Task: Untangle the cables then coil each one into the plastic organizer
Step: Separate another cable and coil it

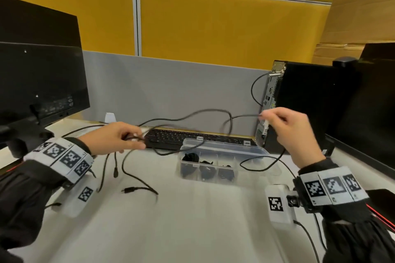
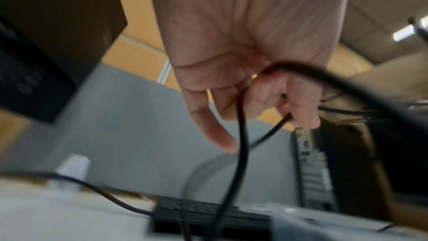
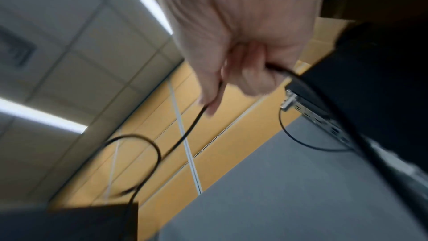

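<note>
We see the black cable (image 1: 205, 111) strung in the air above the clear plastic organizer (image 1: 224, 156) on the desk (image 1: 192, 220). Our left hand (image 1: 119, 136) pinches one stretch with curled fingers, and our right hand (image 1: 292, 128) grips another.

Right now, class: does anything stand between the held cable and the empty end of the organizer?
No solid thing does. The organizer is open, its right compartment bare. But the cable, held by the left hand and right hand, loops across other strands above the keyboard, so the tangle hinders it.
</note>
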A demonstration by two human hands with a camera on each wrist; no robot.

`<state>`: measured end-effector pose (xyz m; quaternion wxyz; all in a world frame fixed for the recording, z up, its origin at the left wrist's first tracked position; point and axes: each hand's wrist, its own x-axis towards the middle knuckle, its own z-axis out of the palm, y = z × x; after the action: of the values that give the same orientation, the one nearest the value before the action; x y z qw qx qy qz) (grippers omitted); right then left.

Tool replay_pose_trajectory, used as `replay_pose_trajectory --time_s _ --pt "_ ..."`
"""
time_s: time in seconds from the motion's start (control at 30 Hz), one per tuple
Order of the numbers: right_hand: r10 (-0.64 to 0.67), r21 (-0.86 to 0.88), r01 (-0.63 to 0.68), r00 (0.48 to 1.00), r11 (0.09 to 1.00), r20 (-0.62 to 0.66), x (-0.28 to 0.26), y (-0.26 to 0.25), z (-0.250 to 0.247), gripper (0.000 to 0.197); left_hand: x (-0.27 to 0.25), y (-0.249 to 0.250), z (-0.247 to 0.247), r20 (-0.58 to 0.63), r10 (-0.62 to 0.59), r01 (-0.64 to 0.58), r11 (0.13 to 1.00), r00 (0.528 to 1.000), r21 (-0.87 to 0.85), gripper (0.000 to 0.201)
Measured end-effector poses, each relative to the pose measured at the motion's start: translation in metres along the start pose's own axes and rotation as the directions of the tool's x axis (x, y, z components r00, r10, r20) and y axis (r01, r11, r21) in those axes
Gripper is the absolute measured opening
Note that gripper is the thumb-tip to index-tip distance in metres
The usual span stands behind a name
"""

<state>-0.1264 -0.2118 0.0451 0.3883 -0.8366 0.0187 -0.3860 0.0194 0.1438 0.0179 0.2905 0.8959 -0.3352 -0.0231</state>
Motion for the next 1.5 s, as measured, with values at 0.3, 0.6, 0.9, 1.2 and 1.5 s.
replay_pose_trajectory --time_s 0.3,0.6,0.9,1.2,1.5 --pt "0.280 0.313 -0.136 0.834 0.940 -0.476 0.006 0.045 -0.021 0.027 -0.017 -0.053 -0.027 0.097 -0.418 0.358 0.857 0.903 0.370 0.019" --pt "-0.068 0.199 0.141 0.940 0.970 -0.335 -0.006 -0.021 0.028 0.012 0.005 0.068 -0.006 -0.113 0.055 -0.057 0.998 0.992 -0.017 0.034" --pt "-0.509 -0.167 0.504 0.860 0.847 0.012 -0.006 -0.071 -0.009 0.022 0.025 0.155 0.045 -0.267 0.410 -0.488 0.763 0.872 -0.424 0.022" --pt "-0.120 -0.885 -0.067 0.983 0.460 -0.137 0.028 0.006 -0.102 0.028 0.030 0.083 0.032 -0.170 0.135 -0.183 0.935 0.976 -0.304 0.031" --pt "-0.123 -0.586 0.303 0.937 0.752 0.328 -0.023 -0.047 0.033 0.058 0.024 0.123 0.057 -0.133 0.311 -0.328 0.936 0.941 -0.129 0.033"
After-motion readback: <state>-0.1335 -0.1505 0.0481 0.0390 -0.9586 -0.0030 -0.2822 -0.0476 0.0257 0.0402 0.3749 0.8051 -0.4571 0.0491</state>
